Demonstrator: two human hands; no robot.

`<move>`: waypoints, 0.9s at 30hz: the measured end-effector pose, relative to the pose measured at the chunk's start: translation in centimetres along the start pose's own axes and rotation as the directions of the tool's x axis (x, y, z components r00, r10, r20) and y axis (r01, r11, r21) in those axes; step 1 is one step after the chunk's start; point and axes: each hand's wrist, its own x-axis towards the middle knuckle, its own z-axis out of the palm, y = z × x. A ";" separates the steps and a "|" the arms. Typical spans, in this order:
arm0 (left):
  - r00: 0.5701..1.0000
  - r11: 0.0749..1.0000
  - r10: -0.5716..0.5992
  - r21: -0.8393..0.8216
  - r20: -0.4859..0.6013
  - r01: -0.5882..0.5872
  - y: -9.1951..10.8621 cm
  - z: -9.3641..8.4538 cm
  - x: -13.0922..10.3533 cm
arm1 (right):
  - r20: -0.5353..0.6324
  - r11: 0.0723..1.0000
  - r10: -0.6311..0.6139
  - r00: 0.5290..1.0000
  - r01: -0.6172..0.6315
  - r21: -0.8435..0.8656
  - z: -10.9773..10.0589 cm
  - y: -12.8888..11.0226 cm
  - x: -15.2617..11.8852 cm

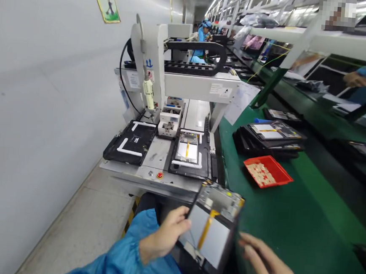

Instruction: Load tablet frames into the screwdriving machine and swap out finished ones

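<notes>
An opened tablet (222, 237), tilted, shows a circuit board at its top, pale battery panels and an orange ribbon cable. My left hand (169, 231) grips it by the left edge, thumb on top. Close beside its right edge is my right hand (268, 266), thumb and fingers drawn together and slightly blurred; whether anything is between them cannot be made out. Beyond the tablet stands a benchtop gantry machine (199, 87). Another opened tablet (187, 150) lies in the machine's right fixture (186, 170), while the left fixture (134, 143) has white corner guides.
A red tray (283, 174) of small pale pieces sits on the green bench (278, 220). Behind it are stacked tablet units (268, 137). A red button (159, 175) is on the machine's front edge. A co-worker in blue (201, 39) is farther back.
</notes>
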 end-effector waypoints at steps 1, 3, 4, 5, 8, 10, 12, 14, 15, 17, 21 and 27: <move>0.997 0.999 0.035 0.014 -0.061 -0.035 0.9 -2.1 -0.6 | 0.016 0.989 -0.123 0.992 0.124 -0.084 0.8 -1.4 3.3; 0.977 0.997 0.071 0.033 -0.201 -0.066 2.3 -5.9 -2.0 | 0.122 0.924 -0.328 0.937 0.345 -0.166 3.2 -3.9 10.2; 0.959 0.997 0.074 0.035 -0.275 -0.067 2.8 -7.6 -2.7 | 0.178 0.874 -0.418 0.891 0.448 -0.189 4.8 -4.9 13.8; 0.934 0.997 0.073 0.033 -0.350 -0.066 3.2 -9.1 -3.5 | 0.229 0.820 -0.483 0.845 0.528 -0.219 6.5 -5.9 17.2; 0.822 0.999 0.042 0.008 -0.568 -0.046 4.0 -12.8 -5.6 | 0.322 0.668 -0.566 0.759 0.651 -0.361 12.2 -8.1 25.8; 0.738 0.999 0.009 -0.023 -0.674 -0.034 4.2 -14.4 -6.4 | 0.436 0.524 -0.596 0.675 0.738 -0.426 15.5 -9.2 29.4; 0.690 0.998 -0.002 -0.047 -0.724 -0.047 4.2 -15.4 -6.7 | 0.572 0.342 -0.602 0.557 0.827 -0.445 18.0 -9.9 31.3; 0.677 0.995 0.008 -0.059 -0.736 -0.076 4.0 -16.0 -6.5 | 0.664 0.208 -0.586 0.464 0.878 -0.430 19.4 -10.2 32.1; 0.675 0.994 0.015 -0.061 -0.738 -0.089 4.0 -16.1 -6.2 | 0.685 0.173 -0.581 0.440 0.889 -0.424 19.8 -10.2 32.2; 0.676 0.993 0.029 -0.058 -0.737 -0.107 4.1 -16.0 -5.4 | 0.699 0.143 -0.580 0.418 0.897 -0.417 20.1 -10.0 32.5; 0.717 0.991 0.033 -0.073 -0.697 -0.116 4.8 -15.1 -3.5 | 0.732 0.075 -0.584 0.351 0.921 -0.382 19.9 -9.4 33.2; 0.764 0.984 0.042 -0.105 -0.644 -0.142 5.2 -14.2 -1.9 | 0.768 0.006 -0.579 0.274 0.943 -0.332 20.7 -9.6 34.7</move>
